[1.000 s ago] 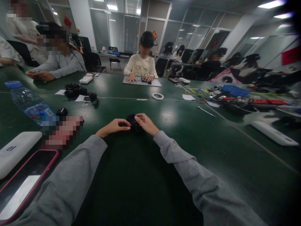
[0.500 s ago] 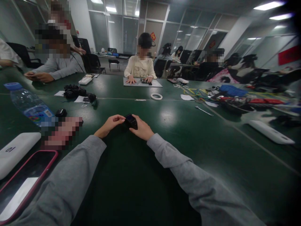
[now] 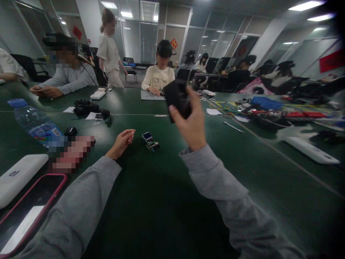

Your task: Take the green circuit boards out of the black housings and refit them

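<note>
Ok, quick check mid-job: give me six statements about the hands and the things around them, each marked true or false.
1. The right hand holds a black case above the table. True.
2. The left hand is gripping the circuit board. False: the hand is apart from the board, which lies on the table.
3. A small screen sits at one end of the board. True.
4. The bottle has a red cap. False: the cap is blue.
5. A phone with a pinkish-red rim lies near the left forearm. True.
6. The wrench lies between the two hands. False: it lies to the right of both.
</note>
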The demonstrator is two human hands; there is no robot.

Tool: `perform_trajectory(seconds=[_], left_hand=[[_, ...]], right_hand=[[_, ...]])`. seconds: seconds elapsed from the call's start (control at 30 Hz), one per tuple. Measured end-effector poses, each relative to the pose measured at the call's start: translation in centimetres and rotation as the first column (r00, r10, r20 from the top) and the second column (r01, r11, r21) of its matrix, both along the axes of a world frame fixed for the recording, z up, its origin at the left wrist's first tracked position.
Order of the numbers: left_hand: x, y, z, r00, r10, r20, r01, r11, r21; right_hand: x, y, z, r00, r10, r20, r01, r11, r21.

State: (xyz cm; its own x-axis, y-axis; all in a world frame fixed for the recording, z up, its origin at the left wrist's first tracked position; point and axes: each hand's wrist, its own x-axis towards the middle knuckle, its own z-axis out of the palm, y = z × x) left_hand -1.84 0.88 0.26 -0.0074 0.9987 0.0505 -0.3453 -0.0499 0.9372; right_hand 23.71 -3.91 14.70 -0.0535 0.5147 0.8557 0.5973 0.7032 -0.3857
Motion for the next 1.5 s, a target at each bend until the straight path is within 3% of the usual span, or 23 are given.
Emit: perform_trajectory(seconds=[0.07, 0.1, 0.17, 0.23, 0.3, 0.4, 0.47, 0.53, 0.77, 1.0, 1.13, 1.3, 1.5], left_hand=[[-0.1, 0.2, -0.2, 0.999, -0.020, 0.046, 0.020, 1.000, 0.001], [-0.2, 0.3, -0.2, 0.998, -0.023, 0.054, 0.023, 1.000, 0.000], [-0.2, 0.4, -0.3, 0.999, -0.022, 0.050, 0.022, 1.000, -0.015], [-0.2, 0.3, -0.3, 0.999, -0.018, 0.047, 0.020, 1.000, -0.024], [-0.3, 0.3, -0.4, 0.999, -0.020, 0.050, 0.021, 0.999, -0.024], [-0.4, 0.2, -0.5, 0.999, -0.026, 0.042, 0.027, 0.999, -0.027], [-0.4, 0.2, -0.5, 0.999, -0.036, 0.033, 0.037, 0.999, -0.031], [-0.4, 0.2, -0.4, 0.999, -0.044, 0.031, 0.045, 0.999, -0.029], [-0.1, 0.3, -0.4, 0.999, -0.043, -0.008, 0.042, 0.999, -0.033], [-0.1, 0.1, -0.2, 0.999, -0.039, -0.010, 0.039, 0.998, -0.046], [-0.2, 0.1, -0.2, 0.999, -0.042, -0.009, 0.041, 0.998, -0.055], [-0.2, 0.3, -0.3, 0.999, -0.040, 0.003, 0.041, 0.998, -0.048], [-0.2, 0.1, -0.2, 0.999, -0.039, -0.007, 0.038, 0.998, -0.050]], right_hand=[[2.4, -0.7, 3.5, 0.987, -0.103, -0.126, 0.129, 0.966, 0.225], [3.4, -0.7, 4.4, 0.975, -0.148, -0.167, 0.193, 0.937, 0.291], [4.9, 0.2, 3.9, 0.956, -0.220, -0.195, 0.274, 0.905, 0.325], [5.3, 2.3, 0.7, 0.957, -0.256, -0.137, 0.281, 0.933, 0.224], [5.0, 4.8, -4.1, 0.967, -0.255, -0.021, 0.255, 0.967, -0.010], [3.8, 7.4, -11.1, 0.969, -0.162, 0.188, 0.221, 0.908, -0.357], [3.1, 7.8, -14.0, 0.949, -0.074, 0.305, 0.217, 0.856, -0.468], [2.9, 7.7, -15.1, 0.923, -0.029, 0.384, 0.228, 0.845, -0.485], [3.2, 7.3, -14.5, 0.863, -0.031, 0.504, 0.259, 0.884, -0.389], [2.9, 6.9, -14.5, 0.901, -0.108, 0.421, 0.257, 0.913, -0.318], [2.7, 7.1, -14.6, 0.951, -0.109, 0.291, 0.215, 0.908, -0.360], [3.0, 7.9, -15.0, 0.996, -0.057, 0.069, 0.084, 0.864, -0.497], [3.5, 8.3, -15.2, 0.988, -0.135, 0.070, 0.152, 0.848, -0.507]])
